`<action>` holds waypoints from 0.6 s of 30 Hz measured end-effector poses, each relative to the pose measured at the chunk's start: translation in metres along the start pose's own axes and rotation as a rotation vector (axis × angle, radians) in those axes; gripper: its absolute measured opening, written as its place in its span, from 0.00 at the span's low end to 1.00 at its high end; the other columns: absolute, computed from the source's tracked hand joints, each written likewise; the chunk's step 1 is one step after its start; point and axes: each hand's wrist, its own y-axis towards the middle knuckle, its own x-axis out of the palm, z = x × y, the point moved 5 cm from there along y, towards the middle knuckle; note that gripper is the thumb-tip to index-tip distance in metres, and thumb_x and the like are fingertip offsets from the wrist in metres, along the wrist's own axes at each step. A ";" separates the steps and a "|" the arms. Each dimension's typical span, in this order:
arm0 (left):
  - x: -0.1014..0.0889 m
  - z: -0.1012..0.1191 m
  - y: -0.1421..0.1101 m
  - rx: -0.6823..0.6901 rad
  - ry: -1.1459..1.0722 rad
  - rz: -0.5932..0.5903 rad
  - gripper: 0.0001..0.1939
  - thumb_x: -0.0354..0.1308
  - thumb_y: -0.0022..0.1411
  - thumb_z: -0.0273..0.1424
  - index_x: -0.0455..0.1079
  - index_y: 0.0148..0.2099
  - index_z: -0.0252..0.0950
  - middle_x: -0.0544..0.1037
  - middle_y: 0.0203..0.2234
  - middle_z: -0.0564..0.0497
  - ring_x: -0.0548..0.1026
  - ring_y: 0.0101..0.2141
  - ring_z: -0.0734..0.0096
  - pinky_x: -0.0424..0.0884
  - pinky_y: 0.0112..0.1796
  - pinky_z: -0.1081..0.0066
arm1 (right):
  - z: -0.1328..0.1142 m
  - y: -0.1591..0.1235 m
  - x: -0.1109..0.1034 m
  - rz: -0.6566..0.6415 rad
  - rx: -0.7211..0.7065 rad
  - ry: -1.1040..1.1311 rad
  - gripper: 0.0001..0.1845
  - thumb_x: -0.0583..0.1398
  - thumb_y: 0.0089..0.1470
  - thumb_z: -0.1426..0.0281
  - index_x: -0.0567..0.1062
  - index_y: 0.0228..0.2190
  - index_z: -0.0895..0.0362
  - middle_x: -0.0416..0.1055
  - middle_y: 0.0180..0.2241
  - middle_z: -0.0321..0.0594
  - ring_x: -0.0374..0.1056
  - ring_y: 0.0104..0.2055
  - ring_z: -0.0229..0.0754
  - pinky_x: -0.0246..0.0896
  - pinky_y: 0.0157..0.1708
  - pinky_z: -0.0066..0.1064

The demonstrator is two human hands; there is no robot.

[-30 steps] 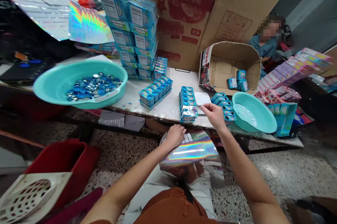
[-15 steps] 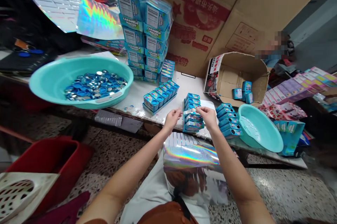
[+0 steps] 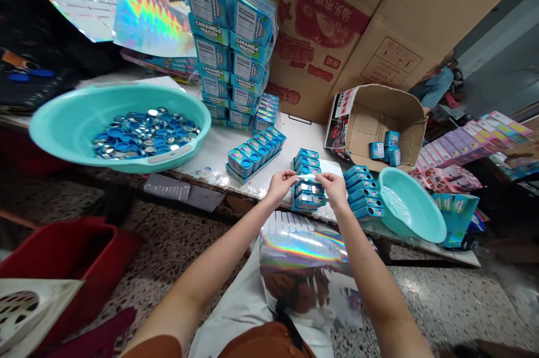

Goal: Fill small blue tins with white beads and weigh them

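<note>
Cannot make out the ends of the white strip (image 3: 306,177), hidden in left hand (image 3: 279,186) and right hand (image 3: 335,187). Cannot read the small print on the stacked boxes (image 3: 213,55). See the red bin (image 3: 105,274) cut off at left.

Small packing workshop, crowded worktable (image 3: 219,164), stacked blue candy boxes (image 3: 231,49), large cartons (image 3: 357,27), speckled floor (image 3: 442,290)

The person wears rust-brown short sleeves (image 3: 155,345), whitish trousers (image 3: 229,302) and a dark strap (image 3: 289,324).
</note>
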 end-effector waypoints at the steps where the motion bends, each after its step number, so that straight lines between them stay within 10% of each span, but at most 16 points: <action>1: 0.001 0.002 0.002 0.009 0.004 -0.002 0.10 0.64 0.45 0.26 0.70 0.32 0.31 0.72 0.22 0.54 0.69 0.25 0.77 0.65 0.31 0.74 | 0.001 0.000 0.000 0.000 0.002 -0.001 0.17 0.67 0.35 0.59 0.78 0.24 0.60 0.73 0.22 0.38 0.62 0.25 0.36 0.56 0.26 0.27; 18: 0.007 0.009 0.016 -0.062 0.179 -0.089 0.12 0.59 0.46 0.21 0.67 0.36 0.31 0.71 0.21 0.56 0.67 0.23 0.78 0.62 0.29 0.75 | 0.028 0.006 -0.005 0.085 0.026 -0.019 0.16 0.66 0.34 0.59 0.79 0.24 0.59 0.77 0.28 0.42 0.71 0.34 0.45 0.63 0.35 0.32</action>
